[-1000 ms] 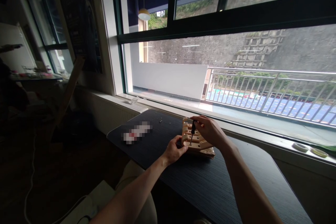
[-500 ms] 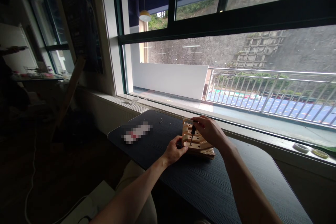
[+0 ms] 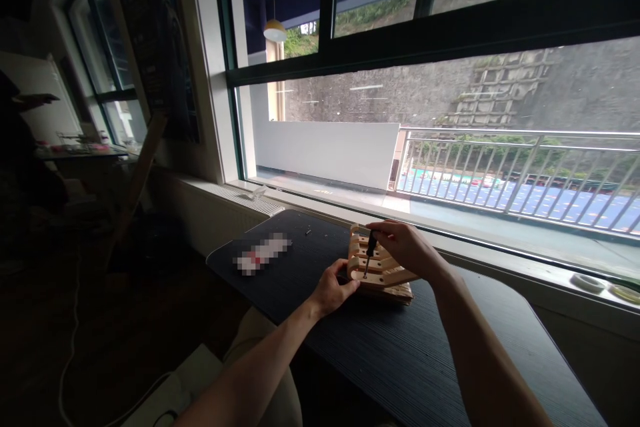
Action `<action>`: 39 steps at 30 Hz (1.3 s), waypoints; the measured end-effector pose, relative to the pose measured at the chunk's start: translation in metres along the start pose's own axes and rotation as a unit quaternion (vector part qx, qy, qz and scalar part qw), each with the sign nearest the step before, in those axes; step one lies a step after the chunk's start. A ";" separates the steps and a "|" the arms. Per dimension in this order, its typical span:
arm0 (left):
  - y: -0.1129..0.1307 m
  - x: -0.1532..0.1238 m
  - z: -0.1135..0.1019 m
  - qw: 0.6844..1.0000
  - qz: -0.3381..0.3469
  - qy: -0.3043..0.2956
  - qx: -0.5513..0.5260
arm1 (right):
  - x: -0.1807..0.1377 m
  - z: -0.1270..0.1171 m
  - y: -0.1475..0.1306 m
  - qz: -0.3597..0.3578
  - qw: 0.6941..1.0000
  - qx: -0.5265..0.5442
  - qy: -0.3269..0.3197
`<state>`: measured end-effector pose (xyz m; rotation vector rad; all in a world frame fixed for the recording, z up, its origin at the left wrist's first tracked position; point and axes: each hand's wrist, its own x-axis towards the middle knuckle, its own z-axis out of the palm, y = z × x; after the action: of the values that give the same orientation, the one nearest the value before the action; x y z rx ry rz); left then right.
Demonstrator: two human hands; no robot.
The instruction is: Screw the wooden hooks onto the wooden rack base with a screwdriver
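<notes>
A light wooden rack with curved slats [image 3: 379, 280] lies on a rough-edged wooden board [image 3: 400, 295] on the dark table. My right hand [image 3: 400, 243] is closed around the dark handle of a screwdriver [image 3: 371, 248]. The shaft slants down, its tip at a hole in the nearest slat; whether a screw sits there is too small to make out. My left hand [image 3: 333, 289] grips the rack's rounded left end, thumb at the front and fingers partly hidden behind it.
On the dark table [image 3: 450, 360] lie a blurred-out pale packet [image 3: 263, 255] and a tiny metal piece [image 3: 308, 233]. The window sill behind holds rolls of tape [image 3: 587, 283]. A wooden plank [image 3: 143, 170] leans at left, where a person [image 3: 25, 147] stands in shadow.
My right hand and the screwdriver handle have shifted very slightly, the tip staying at the same slat. My left hand keeps its hold. The whole view has turned a little.
</notes>
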<state>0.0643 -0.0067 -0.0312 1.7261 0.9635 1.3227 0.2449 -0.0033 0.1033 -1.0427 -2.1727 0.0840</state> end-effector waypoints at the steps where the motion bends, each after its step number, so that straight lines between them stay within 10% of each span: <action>1: 0.000 0.000 0.000 1.000 0.000 0.000 0.000 | -0.001 0.001 0.000 0.001 1.000 -0.001 0.006; 39: -0.003 0.000 0.001 1.000 0.005 0.003 -0.012 | -0.004 0.010 -0.006 0.000 0.999 0.013 0.043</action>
<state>0.0647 -0.0055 -0.0343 1.7117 0.9400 1.3403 0.2366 -0.0080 0.0959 -1.0147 -2.0885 0.0652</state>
